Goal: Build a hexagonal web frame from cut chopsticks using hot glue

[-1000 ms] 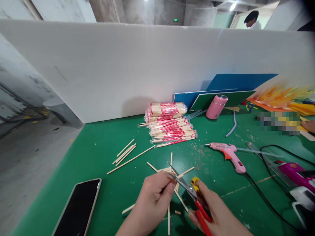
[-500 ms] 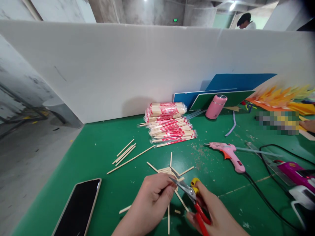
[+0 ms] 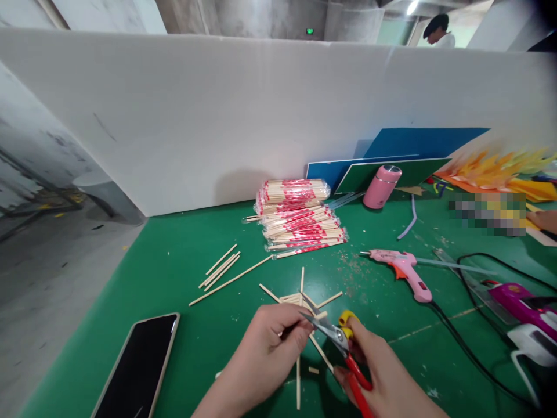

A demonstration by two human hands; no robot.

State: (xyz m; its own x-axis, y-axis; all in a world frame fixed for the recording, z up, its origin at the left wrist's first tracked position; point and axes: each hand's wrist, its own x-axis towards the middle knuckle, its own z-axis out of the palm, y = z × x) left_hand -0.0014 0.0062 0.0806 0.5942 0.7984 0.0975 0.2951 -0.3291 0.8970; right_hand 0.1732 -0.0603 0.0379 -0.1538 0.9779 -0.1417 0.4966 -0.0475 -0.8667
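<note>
My left hand is closed, pinching a thin wooden stick whose short end pokes out past the fingertips. My right hand grips scissors with red and yellow handles. Their blades are apart, with the stick's end between them, close to my left fingertips. Beneath both hands, several wooden sticks spread outward in a star-like shape on the green table; its middle is partly hidden by my left hand. A short cut-off piece of stick lies beside it.
Loose sticks and wrapped chopstick packs lie farther back. A phone is at left. To the right are a pink glue gun with a cord, a pink bottle and a purple tool. Another person's hand is at far right.
Both hands and the scissors stay almost in place. My left forearm has shifted slightly, covering more of a stick at lower left. The view has tilted a little.
</note>
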